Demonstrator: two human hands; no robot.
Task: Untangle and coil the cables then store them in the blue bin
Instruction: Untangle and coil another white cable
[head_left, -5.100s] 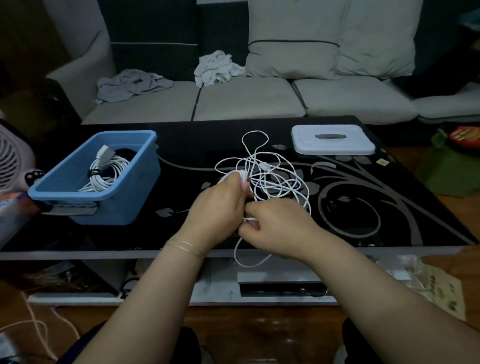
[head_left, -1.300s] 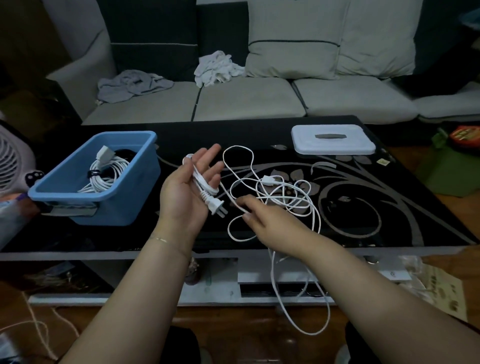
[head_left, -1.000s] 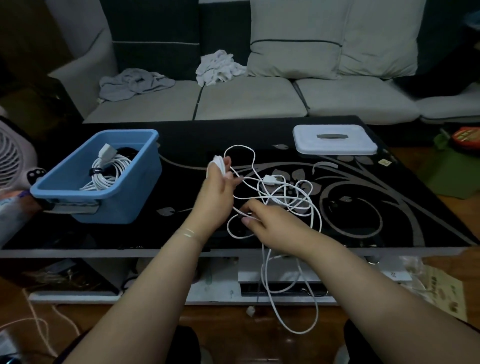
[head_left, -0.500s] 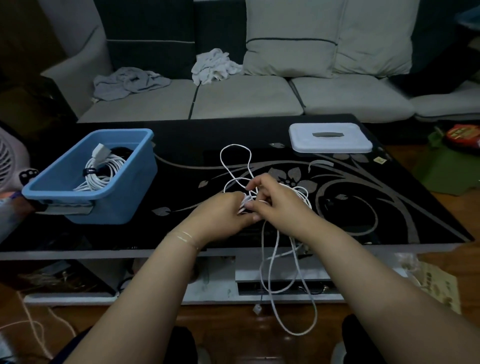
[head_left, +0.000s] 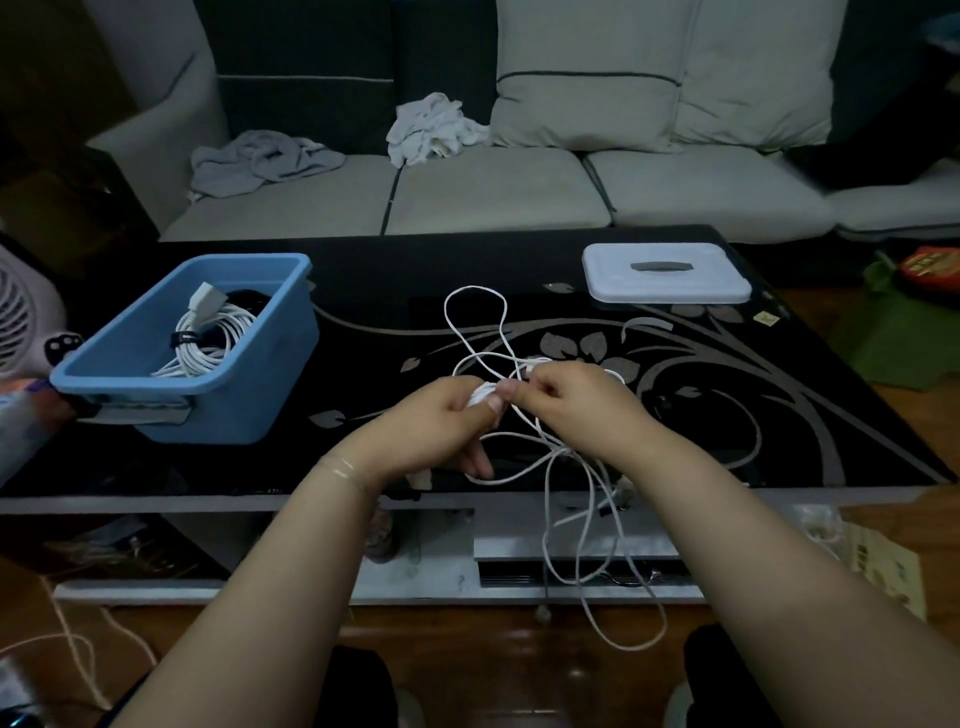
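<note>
- The left hand (head_left: 441, 421) is curled around a small white bundle, apparently the cable's gathered end; the thumb presses on top of it.
- The right hand (head_left: 576, 400) pinches a strand of the white cable (head_left: 475, 332) just beside the left thumb, so both hands are clamped on the same cable at the middle of the near table edge.
- The cable lies partly on the black glass table (head_left: 779, 415), with one loop reaching toward the far side; several strands hang over the near edge toward the floor.
- The blue bin (head_left: 249, 395) stands on the left of the table, well apart from the hands, and already holds a strapped coil of white cord (head_left: 208, 343).
- Risk: the hanging strands cross one another below the hands; pulling them up fast would likely tighten a knot instead of freeing it.
- Risk: the dangling end could catch on the lower shelf edge while the cable is wound in.
- Risk: the bundle in the left hand could spring loose if the thumb lifts.
- Hidden: the plug and the size of the bundle sit inside the left fist; dim light makes the crossings under the right hand hard to read.
</note>
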